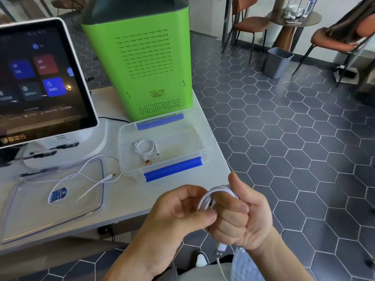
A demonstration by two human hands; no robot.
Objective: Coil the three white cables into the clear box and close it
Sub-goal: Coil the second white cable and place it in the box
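We hold the cable (211, 196) wound round our right hand (241, 216), left hand (182, 209) pinching it, the box (205, 128) lying ahead and leftward, nearer our left.

Bare forearms, grey top (194, 272), black-and-white shoe (200, 259)

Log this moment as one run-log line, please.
stage: coiling second cable | hands: both grip it | clear box: open, one coiled cable inside | third cable: loose across lid

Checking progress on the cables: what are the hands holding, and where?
Both hands hold one white cable: its coils wrap the right hand fingers, the left hand pinches the loops; its USB end dangles.
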